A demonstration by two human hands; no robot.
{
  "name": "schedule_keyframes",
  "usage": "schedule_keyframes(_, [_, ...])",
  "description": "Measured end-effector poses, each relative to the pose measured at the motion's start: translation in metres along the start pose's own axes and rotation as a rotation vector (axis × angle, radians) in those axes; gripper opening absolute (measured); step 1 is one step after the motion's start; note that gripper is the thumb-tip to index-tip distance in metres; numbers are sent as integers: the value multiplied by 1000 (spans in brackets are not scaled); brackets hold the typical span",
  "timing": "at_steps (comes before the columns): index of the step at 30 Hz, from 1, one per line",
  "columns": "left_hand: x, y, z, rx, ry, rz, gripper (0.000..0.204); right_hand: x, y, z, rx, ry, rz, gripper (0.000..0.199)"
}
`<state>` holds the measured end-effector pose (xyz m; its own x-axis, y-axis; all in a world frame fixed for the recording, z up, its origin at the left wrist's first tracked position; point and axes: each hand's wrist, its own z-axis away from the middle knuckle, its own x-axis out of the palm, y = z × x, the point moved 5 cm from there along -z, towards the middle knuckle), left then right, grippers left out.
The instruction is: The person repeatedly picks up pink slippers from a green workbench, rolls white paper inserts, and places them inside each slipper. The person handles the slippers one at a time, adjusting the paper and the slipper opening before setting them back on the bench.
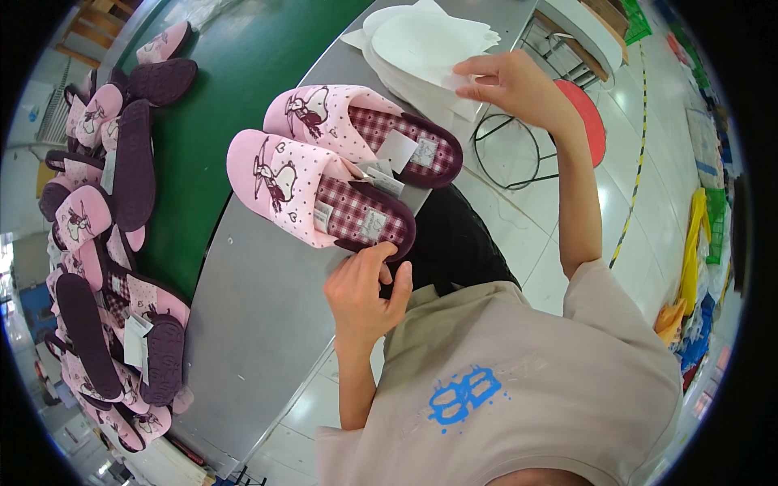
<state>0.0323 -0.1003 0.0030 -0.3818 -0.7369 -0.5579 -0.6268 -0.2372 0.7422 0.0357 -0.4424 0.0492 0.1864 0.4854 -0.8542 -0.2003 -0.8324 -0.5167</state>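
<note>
Two pink slippers with dark maroon soles, plaid insoles and a printed cartoon dog lie side by side on the grey tabletop, toes to the left. At the heel of the near slipper (pixel 279 182), my left hand (pixel 363 296) has its fingers bent on the sole's edge, thumb sticking out apart. White tags lie in and between the near one and the far slipper (pixel 320 115). Beyond them, thin white sheets (pixel 417 44) form a loose stack at the table's edge. My right hand (pixel 510 85) pinches the stack's right edge between thumb and fingers.
Many more pink slippers (pixel 85 219) are heaped along the left, some with dark soles up. A green surface (pixel 194 162) adjoins the grey table (pixel 251 324). To the right are a red stool (pixel 583 121), wire-legged furniture and coloured bags (pixel 691 251).
</note>
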Motion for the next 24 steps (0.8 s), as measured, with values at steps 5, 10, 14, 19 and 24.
schedule_keyframes(5, [0, -2, 3, 2, -15, 23, 22, -4, 2, 1, -65, 28, -152, 30])
schedule_keyframes(10, [-1, 0, 1, 17, 1, 16, 21, 21, -18, 15, -18, 222, 140, 23])
schedule_keyframes(14, [-2, 3, 0, 8, 8, 7, 17, 38, -15, 16, -94, 562, 172, 28])
schedule_keyframes(19, [5, 0, 1, 14, 83, -59, 12, 65, 23, 21, 73, 883, -370, 18])
schedule_keyframes(24, [5, -2, 7, -32, 40, -89, 15, 47, 19, 26, 131, 588, -328, 35])
